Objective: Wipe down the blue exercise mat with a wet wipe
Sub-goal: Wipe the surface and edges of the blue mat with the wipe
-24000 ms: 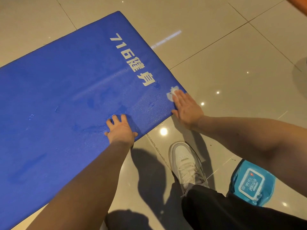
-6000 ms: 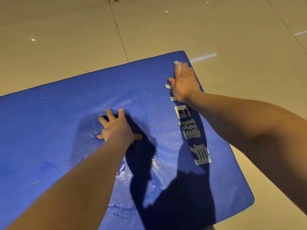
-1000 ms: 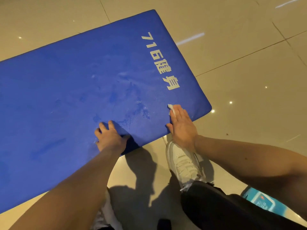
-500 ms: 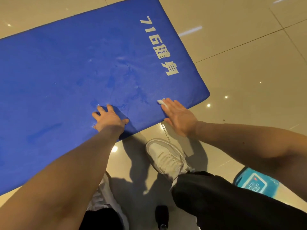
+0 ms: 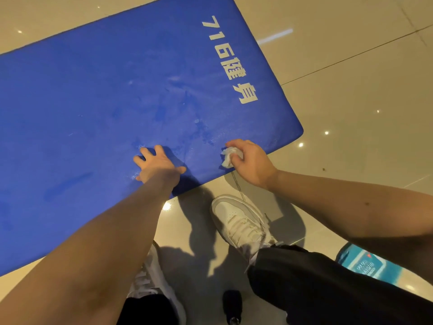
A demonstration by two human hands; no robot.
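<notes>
The blue exercise mat (image 5: 98, 109) is lying flat on the tiled floor, running diagonally, with white lettering reading "716" and two characters printed along its right end. Darker damp streaks are showing across its middle. The white wet wipe (image 5: 227, 156) is sitting crumpled into a ball at the mat's near edge.
</notes>
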